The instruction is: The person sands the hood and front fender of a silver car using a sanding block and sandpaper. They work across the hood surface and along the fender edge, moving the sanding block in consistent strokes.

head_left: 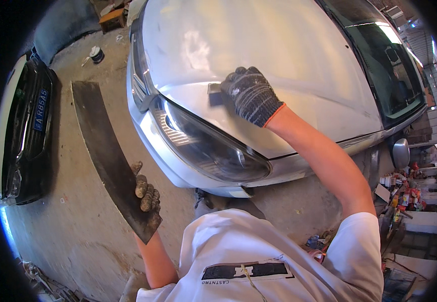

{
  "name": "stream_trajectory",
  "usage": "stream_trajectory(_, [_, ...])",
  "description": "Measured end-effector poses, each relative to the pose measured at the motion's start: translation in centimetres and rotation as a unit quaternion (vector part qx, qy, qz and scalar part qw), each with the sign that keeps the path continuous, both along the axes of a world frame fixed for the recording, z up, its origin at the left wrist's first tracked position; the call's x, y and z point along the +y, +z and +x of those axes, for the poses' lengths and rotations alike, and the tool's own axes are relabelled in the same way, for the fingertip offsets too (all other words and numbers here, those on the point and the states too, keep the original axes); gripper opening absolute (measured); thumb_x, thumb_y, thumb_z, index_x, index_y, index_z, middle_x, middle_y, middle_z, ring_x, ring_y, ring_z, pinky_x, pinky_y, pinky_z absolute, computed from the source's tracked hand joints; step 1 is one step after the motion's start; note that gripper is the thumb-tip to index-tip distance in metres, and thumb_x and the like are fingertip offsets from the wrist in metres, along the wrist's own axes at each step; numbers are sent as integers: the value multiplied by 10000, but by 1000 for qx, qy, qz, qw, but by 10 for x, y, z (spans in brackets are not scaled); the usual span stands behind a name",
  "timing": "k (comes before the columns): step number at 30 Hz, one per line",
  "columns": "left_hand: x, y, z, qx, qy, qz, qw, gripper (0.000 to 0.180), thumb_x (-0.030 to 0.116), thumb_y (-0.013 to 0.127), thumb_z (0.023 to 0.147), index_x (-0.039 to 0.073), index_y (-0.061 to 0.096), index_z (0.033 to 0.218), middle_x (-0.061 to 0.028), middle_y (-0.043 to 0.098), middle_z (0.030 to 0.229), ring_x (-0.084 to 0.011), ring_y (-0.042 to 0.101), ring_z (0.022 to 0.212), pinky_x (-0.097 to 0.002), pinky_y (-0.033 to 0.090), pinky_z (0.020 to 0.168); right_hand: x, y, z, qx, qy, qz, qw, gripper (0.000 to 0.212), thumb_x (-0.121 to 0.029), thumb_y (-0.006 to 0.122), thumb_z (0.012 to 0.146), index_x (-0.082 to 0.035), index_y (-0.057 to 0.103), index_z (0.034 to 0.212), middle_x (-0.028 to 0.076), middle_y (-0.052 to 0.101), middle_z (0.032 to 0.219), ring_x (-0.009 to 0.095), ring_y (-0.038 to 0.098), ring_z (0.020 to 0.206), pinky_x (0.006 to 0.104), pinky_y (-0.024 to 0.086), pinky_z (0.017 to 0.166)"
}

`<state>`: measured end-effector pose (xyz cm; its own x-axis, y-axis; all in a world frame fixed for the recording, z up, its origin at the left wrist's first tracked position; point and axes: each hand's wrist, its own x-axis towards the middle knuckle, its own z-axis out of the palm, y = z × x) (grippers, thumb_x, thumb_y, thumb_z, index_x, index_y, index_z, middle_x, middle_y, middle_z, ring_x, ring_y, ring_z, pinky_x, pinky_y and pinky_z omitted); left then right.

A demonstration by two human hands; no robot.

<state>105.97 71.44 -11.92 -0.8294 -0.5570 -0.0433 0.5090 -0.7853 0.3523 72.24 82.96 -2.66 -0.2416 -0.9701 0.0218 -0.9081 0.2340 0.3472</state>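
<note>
The concrete floor [77, 221] is grey, stained and dusty. A silver car [258, 45] stands on it, its front end toward the floor's left side. A black car [27, 131] stands at the left edge. Near the top edge lie 1 small round tin [96, 54] and a wooden block [112, 19]. Along the right edge, clutter of small containers [402, 194] crowds together.

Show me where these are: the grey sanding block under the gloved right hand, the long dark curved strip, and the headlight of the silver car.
grey sanding block [214, 92], head view, exposed left end.
long dark curved strip [102, 146], head view, middle of its flat face.
headlight of the silver car [208, 148], head view, centre of lens.
</note>
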Motion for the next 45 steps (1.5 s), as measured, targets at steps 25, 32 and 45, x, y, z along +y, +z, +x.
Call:
stream_trajectory(25, [15,32,-30,-18,-105,59,993,664,358,478,1014,-147,343,1424,-164,617,697,-273,566,416,-371,468,382,113,19,71,-108,10,83,991,379,-192,643,767,-45,681,1115,106,662,1039,280,618,953,449,477,841])
stream_trajectory(32, [72,74,-58,-282,-206,-65,935,488,443,526,995,10,565,1218,-9,458,565,-133,330,350,-277,262,349,106,68,104,-67,104,-384,915,532,-260,722,764,-101,649,1266,102,631,1257,305,613,1114,471,477,956])
stream_trajectory(45, [37,103,-82,10,-224,-105,969,722,453,453,1034,-156,343,1406,-93,578,718,-173,511,400,-322,380,340,194,49,27,-196,-24,-384,902,394,-126,645,813,-129,670,1206,125,703,1135,271,653,1098,451,476,1015])
